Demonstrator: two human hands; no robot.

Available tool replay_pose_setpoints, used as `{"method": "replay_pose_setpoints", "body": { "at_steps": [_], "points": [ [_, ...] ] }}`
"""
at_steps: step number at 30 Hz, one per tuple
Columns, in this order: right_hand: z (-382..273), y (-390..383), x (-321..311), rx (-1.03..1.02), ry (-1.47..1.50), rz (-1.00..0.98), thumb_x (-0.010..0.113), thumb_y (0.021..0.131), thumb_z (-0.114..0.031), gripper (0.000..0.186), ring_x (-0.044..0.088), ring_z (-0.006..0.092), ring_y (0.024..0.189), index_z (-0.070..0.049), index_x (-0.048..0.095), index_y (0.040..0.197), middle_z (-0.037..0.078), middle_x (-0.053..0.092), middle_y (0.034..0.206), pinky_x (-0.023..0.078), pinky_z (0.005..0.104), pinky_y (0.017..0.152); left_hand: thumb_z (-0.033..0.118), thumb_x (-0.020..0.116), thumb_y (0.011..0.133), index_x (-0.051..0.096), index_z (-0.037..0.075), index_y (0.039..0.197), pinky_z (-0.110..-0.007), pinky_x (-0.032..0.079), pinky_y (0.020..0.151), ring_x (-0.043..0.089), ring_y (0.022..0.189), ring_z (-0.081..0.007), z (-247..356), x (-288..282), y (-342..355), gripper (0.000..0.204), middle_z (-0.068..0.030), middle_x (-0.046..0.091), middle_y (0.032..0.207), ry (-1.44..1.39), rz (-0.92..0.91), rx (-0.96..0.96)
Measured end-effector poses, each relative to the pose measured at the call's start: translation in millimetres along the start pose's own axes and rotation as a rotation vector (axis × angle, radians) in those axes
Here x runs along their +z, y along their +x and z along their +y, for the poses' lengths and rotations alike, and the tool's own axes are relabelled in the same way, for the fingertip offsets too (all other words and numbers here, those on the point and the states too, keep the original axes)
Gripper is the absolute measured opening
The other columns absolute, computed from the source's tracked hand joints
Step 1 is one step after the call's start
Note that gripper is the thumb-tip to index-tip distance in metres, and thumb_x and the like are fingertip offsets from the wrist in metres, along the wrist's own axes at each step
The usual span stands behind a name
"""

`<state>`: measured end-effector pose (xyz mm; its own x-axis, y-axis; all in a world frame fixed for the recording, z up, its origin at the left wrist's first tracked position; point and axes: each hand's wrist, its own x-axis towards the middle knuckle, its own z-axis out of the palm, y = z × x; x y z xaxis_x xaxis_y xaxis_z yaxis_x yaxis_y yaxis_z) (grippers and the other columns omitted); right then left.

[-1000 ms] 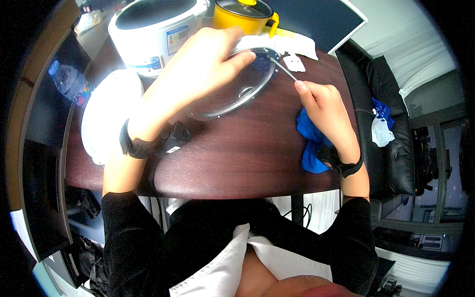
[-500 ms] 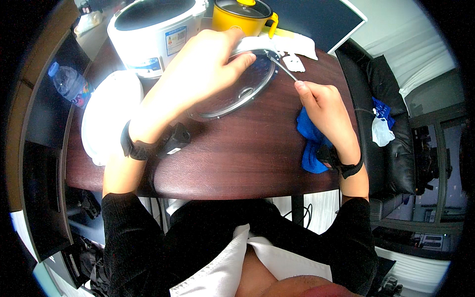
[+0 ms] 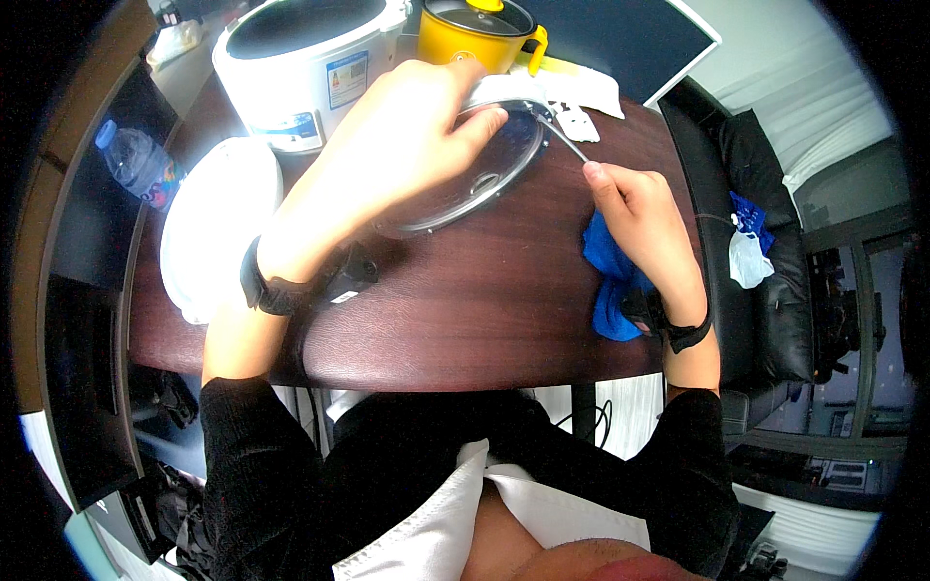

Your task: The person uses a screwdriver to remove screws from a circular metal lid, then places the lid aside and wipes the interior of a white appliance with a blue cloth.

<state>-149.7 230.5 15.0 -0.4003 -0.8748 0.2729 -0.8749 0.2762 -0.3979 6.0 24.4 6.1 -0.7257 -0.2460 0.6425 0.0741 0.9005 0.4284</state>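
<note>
My left hand (image 3: 412, 131) is closed on a round clear lid (image 3: 494, 160) with a metallic rim, tilted over the table. A white curved strip (image 3: 509, 89) runs along the lid's far edge beside my fingers. My right hand (image 3: 641, 208) pinches a thin grey metal rod-like tool (image 3: 570, 138), whose far end meets the rim near the white strip; the tool's exact kind I cannot make out. Under my right wrist lies a blue cloth (image 3: 608, 254). Part of the lid is hidden behind my left hand.
A white cooker body (image 3: 286, 97) stands open at the far left, beside a yellow pot (image 3: 465, 41) with a lid. Crumpled white packaging (image 3: 591, 92) lies to its right. A white oval cover (image 3: 213, 223) and a plastic bottle (image 3: 136, 165) are at the left of the brown table (image 3: 465, 320).
The lid and both hands have shifted slightly to the right. The tool's end stays against the rim; both grips are unchanged.
</note>
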Motion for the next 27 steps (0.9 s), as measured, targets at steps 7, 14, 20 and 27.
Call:
{"method": "replay_pose_setpoints", "body": {
  "at_steps": [7, 14, 20, 27],
  "points": [
    [-9, 1, -5, 0.058, -0.084, -0.029, 0.052, 0.097, -0.029, 0.038, 0.058, 0.0418, 0.063, -0.001, 0.061, 0.074, 0.022, 0.054, 0.062, 0.044, 0.045, 0.056, 0.025, 0.062, 0.089, 0.057, -0.001, 0.09, -0.042, 0.043, 0.057, 0.059, 0.062, -0.0381, 2, 0, 0, 0.027, -0.0221, 0.057, 0.066, -0.004, -0.016, -0.015],
    [-14, 0, -8, 0.034, -0.142, -0.015, 0.051, 0.098, -0.029, 0.039, 0.059, 0.0417, 0.064, -0.001, 0.061, 0.073, 0.022, 0.056, 0.063, 0.046, 0.0459, 0.057, 0.025, 0.061, 0.09, 0.057, -0.001, 0.09, -0.043, 0.044, 0.058, 0.06, 0.065, -0.0395, 3, 1, 0, 0.027, -0.0224, 0.058, 0.067, -0.008, -0.022, -0.014],
    [-19, 2, -9, -0.005, -0.241, 0.02, 0.051, 0.097, -0.031, 0.04, 0.059, 0.0422, 0.066, -0.001, 0.06, 0.072, 0.023, 0.057, 0.065, 0.046, 0.0472, 0.058, 0.028, 0.068, 0.085, 0.055, 0.0, 0.093, -0.046, 0.048, 0.061, 0.062, 0.07, -0.0405, 3, 2, -2, 0.032, -0.0222, 0.061, 0.07, 0.126, 0.015, 0.065],
    [9, 14, 7, 0.036, 0.124, -0.13, 0.046, 0.101, -0.036, 0.051, 0.053, 0.0239, 0.044, 0.0, 0.053, 0.065, 0.014, 0.047, 0.05, 0.043, 0.0394, 0.045, 0.024, 0.072, 0.081, 0.052, 0.001, 0.092, -0.047, 0.05, 0.063, 0.063, 0.071, -0.0407, -4, 5, 0, 0.033, -0.0214, 0.061, 0.069, 0.232, 0.048, 0.119]
  ]
}}
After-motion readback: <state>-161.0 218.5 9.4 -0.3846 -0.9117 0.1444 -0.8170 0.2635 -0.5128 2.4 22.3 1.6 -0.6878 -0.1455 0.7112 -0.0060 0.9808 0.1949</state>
